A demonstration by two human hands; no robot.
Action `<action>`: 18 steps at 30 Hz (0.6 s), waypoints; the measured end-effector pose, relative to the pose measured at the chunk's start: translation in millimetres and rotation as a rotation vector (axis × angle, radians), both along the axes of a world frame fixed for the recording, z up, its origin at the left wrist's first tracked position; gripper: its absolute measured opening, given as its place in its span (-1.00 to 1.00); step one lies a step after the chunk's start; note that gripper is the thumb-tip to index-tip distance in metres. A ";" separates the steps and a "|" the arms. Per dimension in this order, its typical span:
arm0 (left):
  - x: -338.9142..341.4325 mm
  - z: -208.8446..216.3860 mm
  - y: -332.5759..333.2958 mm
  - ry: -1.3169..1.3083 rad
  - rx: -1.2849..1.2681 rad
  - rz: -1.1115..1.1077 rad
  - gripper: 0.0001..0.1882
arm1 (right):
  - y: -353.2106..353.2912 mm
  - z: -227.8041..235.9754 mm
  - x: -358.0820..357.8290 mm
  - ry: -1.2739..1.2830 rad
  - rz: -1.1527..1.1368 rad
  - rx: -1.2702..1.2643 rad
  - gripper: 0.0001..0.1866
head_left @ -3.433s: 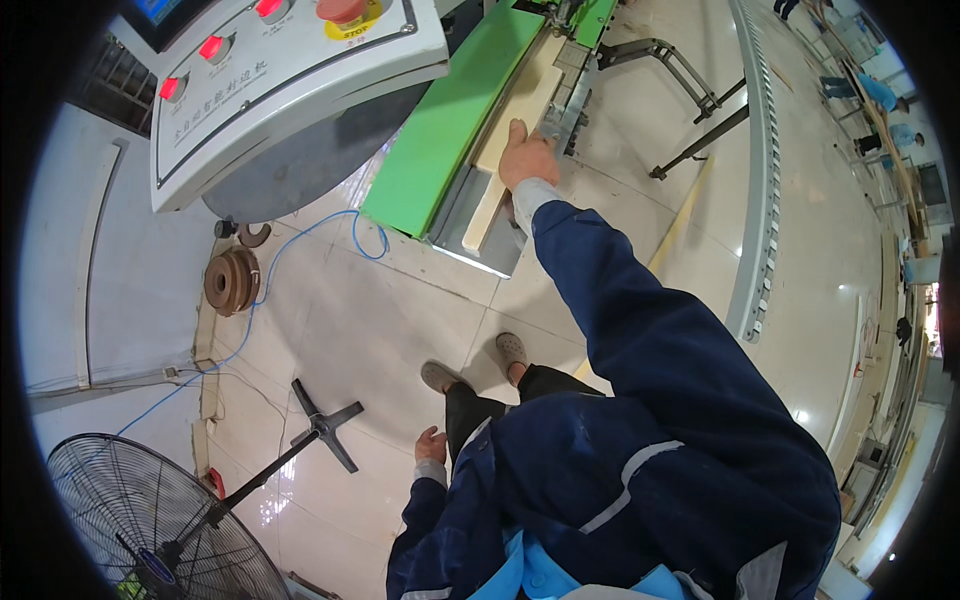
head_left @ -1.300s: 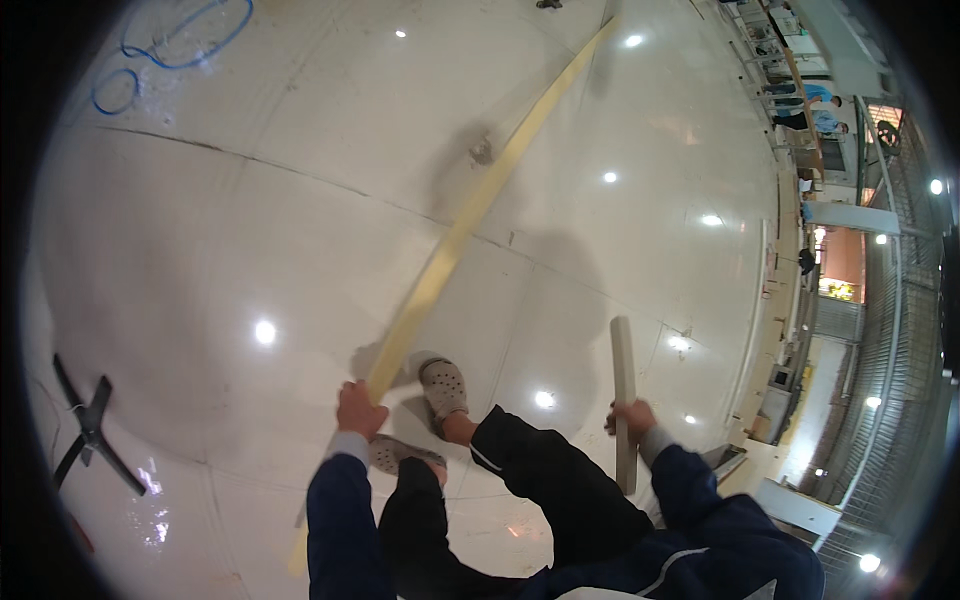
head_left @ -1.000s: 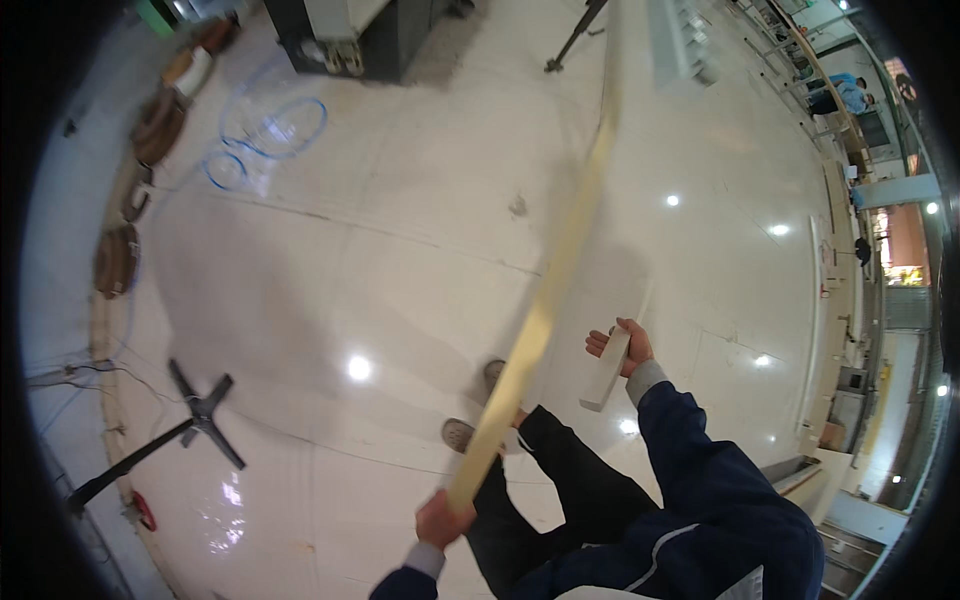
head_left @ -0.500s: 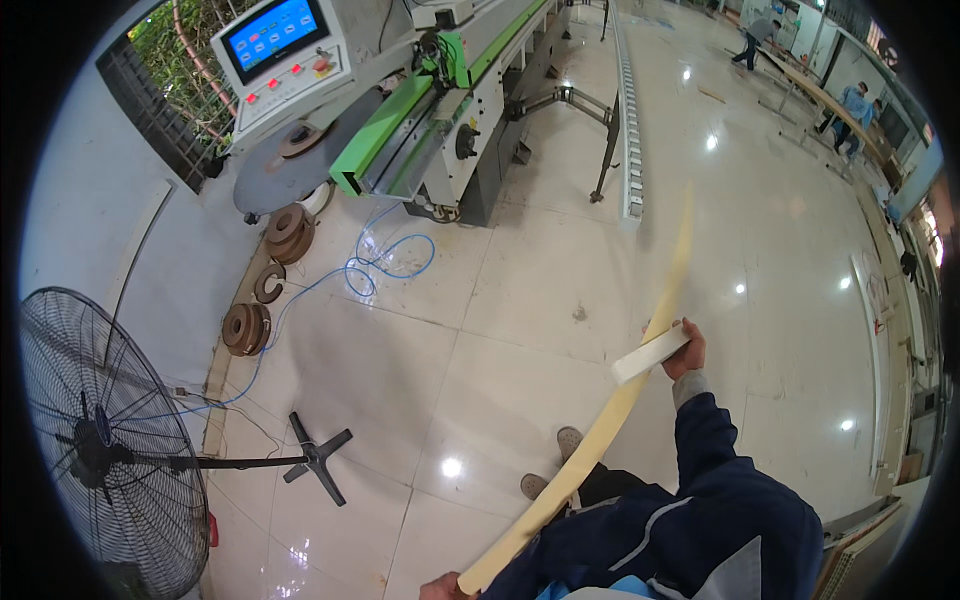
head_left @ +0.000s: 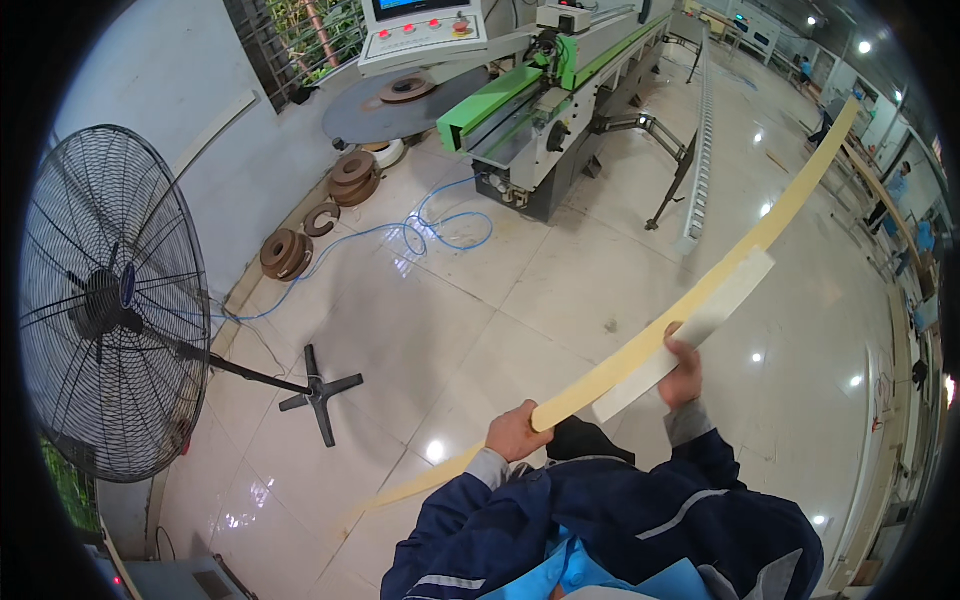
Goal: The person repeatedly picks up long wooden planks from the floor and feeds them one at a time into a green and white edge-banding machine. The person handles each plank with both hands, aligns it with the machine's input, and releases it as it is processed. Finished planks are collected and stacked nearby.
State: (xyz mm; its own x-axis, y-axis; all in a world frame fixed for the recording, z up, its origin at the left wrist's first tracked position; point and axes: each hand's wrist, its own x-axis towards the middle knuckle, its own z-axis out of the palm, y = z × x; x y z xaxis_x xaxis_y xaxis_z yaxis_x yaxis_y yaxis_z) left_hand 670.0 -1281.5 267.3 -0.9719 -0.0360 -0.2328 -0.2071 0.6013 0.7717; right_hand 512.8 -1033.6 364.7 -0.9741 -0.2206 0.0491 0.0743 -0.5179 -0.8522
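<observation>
A long, thin pale-yellow strip (head_left: 785, 212) runs diagonally in front of me, its far end up at the right and its near end past my left side. My left hand (head_left: 518, 432) is closed around it close to my body. A shorter, wider white strip (head_left: 728, 298) lies alongside the yellow strip's near edge. My right hand (head_left: 682, 370) is closed on the white strip, its thumb over the top near the yellow strip. Whether those fingers also grip the yellow strip is hidden.
A machine with green covers (head_left: 490, 105) and a control panel (head_left: 425, 40) stands ahead. A black standing fan (head_left: 115, 300) is at left. Brown rolls (head_left: 287, 254) and a blue hose (head_left: 350, 240) lie on the tiled floor. People work at the far right.
My left hand has come up and inward along the yellow strip. The white strip has turned from lying across it to lying lengthwise beside it. The view has shifted too.
</observation>
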 end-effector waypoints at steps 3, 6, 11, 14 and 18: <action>18.5 -8.5 -40.3 -0.064 -0.025 0.025 -0.54 | -7.6 43.3 -24.6 0.004 -0.076 0.026 -0.81; 28.4 -22.5 -73.3 -0.080 0.062 0.114 -0.49 | -37.8 55.1 -48.2 -0.062 -0.083 0.039 -0.79; -24.1 -38.8 -101.5 -0.100 0.399 0.221 -0.43 | -132.7 -0.9 -78.1 -0.152 -0.075 0.032 -0.79; -44.1 -44.7 -130.5 -0.244 0.263 0.256 -0.44 | -182.2 -23.8 -88.0 -0.277 -0.044 0.060 -0.76; -13.1 -57.4 -189.3 -0.114 0.053 0.455 -0.48 | -211.9 -31.9 -123.4 -0.343 0.019 -0.140 -0.77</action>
